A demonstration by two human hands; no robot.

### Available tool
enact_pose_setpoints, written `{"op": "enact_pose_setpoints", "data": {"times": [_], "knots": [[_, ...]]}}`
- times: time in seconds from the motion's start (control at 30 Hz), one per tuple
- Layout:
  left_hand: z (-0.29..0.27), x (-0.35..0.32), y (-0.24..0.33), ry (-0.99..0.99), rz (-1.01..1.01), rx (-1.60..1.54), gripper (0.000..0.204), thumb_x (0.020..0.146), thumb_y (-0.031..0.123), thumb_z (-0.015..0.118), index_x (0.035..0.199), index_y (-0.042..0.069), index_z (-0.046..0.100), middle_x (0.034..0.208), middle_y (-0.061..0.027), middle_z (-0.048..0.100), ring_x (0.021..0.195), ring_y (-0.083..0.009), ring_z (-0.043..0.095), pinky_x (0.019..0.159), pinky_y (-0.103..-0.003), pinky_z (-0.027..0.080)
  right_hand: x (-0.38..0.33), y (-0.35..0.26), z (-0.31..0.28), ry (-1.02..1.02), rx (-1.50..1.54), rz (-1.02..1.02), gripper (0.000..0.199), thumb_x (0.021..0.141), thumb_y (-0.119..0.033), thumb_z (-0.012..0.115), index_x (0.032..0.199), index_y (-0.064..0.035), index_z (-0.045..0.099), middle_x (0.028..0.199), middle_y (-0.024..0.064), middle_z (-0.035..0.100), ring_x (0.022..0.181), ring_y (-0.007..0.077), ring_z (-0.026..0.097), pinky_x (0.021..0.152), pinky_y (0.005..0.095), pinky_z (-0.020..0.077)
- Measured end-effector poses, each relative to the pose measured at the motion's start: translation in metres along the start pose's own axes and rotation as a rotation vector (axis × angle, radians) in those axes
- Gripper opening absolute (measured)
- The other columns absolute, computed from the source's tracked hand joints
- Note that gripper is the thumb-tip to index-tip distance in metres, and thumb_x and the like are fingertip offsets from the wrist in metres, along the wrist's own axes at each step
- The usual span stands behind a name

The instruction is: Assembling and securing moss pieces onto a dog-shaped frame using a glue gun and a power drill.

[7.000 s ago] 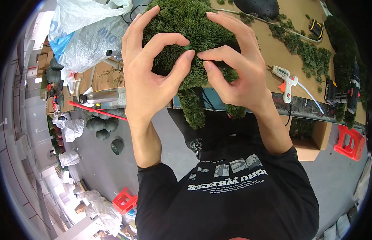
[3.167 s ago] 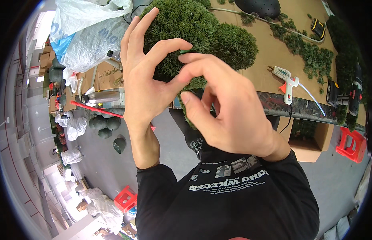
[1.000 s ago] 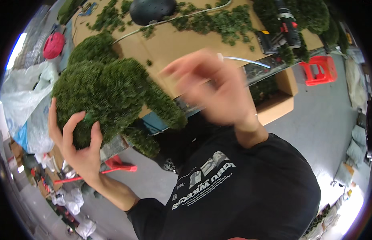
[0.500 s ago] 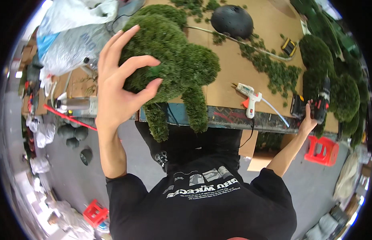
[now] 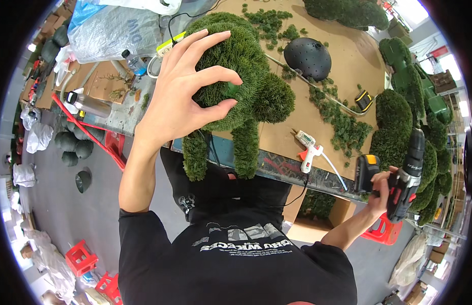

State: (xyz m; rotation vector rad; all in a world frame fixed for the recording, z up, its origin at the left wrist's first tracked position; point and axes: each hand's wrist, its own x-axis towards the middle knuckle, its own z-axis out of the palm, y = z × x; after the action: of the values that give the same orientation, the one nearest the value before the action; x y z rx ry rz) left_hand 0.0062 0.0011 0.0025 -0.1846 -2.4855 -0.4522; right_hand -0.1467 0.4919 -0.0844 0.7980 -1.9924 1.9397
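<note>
A figure covered in green artificial grass point(image 5: 241, 56), with rounded lobes and two leg-like parts, rests at the table's near edge. Over it is my left hand point(image 5: 182, 89), thumb and forefinger curved apart around a small smooth green patch point(image 5: 233, 91). Whether its fingers touch the grass I cannot tell. Off to the right, my right hand point(image 5: 382, 189) grips a black and grey cordless drill point(image 5: 406, 178) with a yellow-marked battery, held clear of the figure. The drill's tip is hard to make out. Between the hands, a white glue gun point(image 5: 309, 152) lies near the table edge.
A black perforated dome point(image 5: 308, 58), loose green sprigs point(image 5: 342, 122) and a yellow-black tape measure point(image 5: 364, 100) lie on the cardboard-covered table point(image 5: 281, 134). More grassy shapes point(image 5: 393, 119) stand right. At left are a metal bottle point(image 5: 88, 104), plastic bags point(image 5: 116, 35) and a red bar point(image 5: 88, 132).
The drill in my right hand has swung lower and come closer to me. My left hand keeps its curved pose over the figure, while the whole view has shifted.
</note>
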Motion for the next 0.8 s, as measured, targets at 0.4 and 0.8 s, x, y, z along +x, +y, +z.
{"op": "enact_pose_setpoints", "data": {"times": [0.4,0.8], "knots": [[0.004,0.0,-0.001,0.037,0.016,-0.032,0.04,0.066,0.014,0.088,0.105,0.02,0.079,0.156,-0.0109,0.053,0.147,-0.0397,0.042,0.12,-0.052,0.033,-0.011,-0.064,0.131,-0.515,-0.287,0.488,0.042,0.067,-0.018,0.092,0.102,-0.0083,0.071,0.088,0.0043,0.072,0.087,0.0157,0.071,0.076,0.0294,0.0549],[0.005,0.0,-0.002,0.056,-0.006,-0.051,0.044,0.065,0.011,0.089,0.107,0.021,0.079,0.156,-0.0095,0.053,0.147,-0.0392,0.042,0.121,-0.051,0.033,0.023,-0.096,0.169,-0.754,-0.118,0.327,0.069,0.08,-0.039,0.075,0.125,0.0115,0.062,0.093,0.008,0.07,0.081,0.01,0.061,0.075,0.0266,0.0492]]}}
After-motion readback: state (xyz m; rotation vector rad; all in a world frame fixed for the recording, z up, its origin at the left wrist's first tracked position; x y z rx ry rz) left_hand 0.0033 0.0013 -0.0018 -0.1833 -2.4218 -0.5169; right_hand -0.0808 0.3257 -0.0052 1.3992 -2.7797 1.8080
